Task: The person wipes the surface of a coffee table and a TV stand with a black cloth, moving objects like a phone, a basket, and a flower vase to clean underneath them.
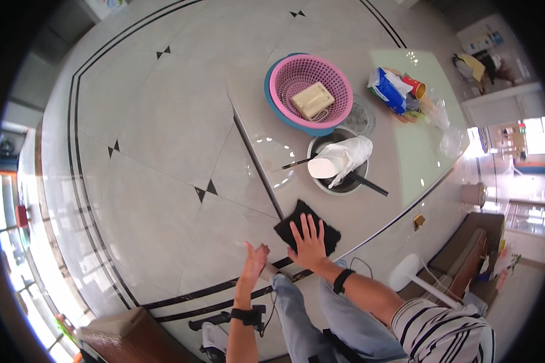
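Note:
My right hand (309, 245) lies flat, fingers spread, on a folded black cloth (329, 233) at the near corner of a glossy table (383, 156). My left hand (254, 259) hangs in the air left of the table's edge, thumb apart from the fingers, holding nothing. Beyond the cloth sits a dark-lined bowl with a pale rim (317, 185). Across it lie a white bundle in thin plastic (345, 156), black chopsticks (369, 183) and a thin dark stick (295, 164).
A pink plastic colander (281, 86) holding a beige box (312, 100) rests in a blue basin (272, 111), beside a clear glass dish (363, 115). Farther right are a blue tissue pack (388, 93), a red cup (415, 87) and plastic bags (436, 111). A person (474, 68) is in the background.

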Demonstrator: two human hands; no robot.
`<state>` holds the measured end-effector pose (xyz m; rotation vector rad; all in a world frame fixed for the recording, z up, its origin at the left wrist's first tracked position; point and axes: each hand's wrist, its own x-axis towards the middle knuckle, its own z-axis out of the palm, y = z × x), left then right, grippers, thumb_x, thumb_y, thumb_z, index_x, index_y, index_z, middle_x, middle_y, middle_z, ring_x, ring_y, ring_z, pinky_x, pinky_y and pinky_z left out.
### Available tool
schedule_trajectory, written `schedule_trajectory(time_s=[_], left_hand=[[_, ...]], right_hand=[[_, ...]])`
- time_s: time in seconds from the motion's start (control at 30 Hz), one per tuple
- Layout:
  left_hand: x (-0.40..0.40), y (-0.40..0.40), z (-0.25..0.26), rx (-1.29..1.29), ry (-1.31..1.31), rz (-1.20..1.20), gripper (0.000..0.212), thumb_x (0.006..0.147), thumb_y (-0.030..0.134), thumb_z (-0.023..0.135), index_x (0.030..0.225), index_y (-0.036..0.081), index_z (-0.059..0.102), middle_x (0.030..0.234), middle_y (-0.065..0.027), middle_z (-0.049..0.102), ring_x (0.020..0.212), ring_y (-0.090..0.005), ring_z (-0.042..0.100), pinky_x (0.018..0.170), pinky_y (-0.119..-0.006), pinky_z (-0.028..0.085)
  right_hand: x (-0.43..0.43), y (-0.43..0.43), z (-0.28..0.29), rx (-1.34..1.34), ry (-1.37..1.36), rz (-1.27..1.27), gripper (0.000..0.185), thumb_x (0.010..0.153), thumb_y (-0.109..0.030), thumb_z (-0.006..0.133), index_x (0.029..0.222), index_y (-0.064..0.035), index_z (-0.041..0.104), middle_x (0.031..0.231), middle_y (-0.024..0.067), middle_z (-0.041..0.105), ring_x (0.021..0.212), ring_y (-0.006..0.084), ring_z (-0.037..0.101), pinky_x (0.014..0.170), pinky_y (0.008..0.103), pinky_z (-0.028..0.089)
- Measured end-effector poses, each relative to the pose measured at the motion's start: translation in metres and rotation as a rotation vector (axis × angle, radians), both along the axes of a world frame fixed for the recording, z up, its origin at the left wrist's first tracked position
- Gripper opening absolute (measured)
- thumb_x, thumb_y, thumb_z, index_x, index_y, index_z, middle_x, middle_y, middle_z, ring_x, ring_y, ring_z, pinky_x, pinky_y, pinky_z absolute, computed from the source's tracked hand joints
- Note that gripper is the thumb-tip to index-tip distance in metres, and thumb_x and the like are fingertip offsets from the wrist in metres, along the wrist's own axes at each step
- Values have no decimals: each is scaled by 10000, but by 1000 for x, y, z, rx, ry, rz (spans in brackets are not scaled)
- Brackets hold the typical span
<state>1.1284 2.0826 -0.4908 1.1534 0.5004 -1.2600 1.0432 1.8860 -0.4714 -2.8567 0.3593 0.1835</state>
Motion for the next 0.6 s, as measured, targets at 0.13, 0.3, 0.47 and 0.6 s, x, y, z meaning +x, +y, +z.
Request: schedule_trajectory(time_s=[0.13, 0.3, 0.47, 0.6], left_hand=[[86, 24, 19, 64, -128, -97, 1123, 873, 838, 201, 1507, -89, 235, 1518, -246, 382, 1408, -306, 393, 1198, -399, 238], [167, 19, 21, 61, -204, -267, 1111, 883, 836, 184, 1520, -74, 221, 1516, -244, 387, 1398, -332, 404, 1175, -438, 266], [251, -12, 16, 72, -224, -356, 1052, 904, 817, 185, 1526, -28, 259, 1519, -222, 391, 1375, -318, 431, 1134, -443, 323], [329, -60, 11, 133, -391, -384, 973, 948, 761, 228, 1535, -15, 247, 1556, -181, 349, 1420, -294, 362, 1134, -453, 318]], right_hand=[[142, -20, 12, -4, -37, -64, 1005, 713, -269, 755, 1559, -132, 229, 1596, 231, 192, 1471, 391, 207, 1164, 629, 146], [209, -36, 6, -28, -121, -173, 1047, 682, -256, 794, 1553, -102, 233, 1600, 227, 192, 1481, 369, 209, 1172, 578, 188], [128, -3, 14, 34, 207, -208, 998, 713, -352, 770, 1537, -88, 273, 1566, 267, 229, 1470, 442, 167, 1163, 649, 95], [194, -4, 13, 61, 72, -282, 973, 695, -338, 768, 1516, -77, 315, 1568, 271, 233, 1456, 449, 210, 1152, 647, 136]])
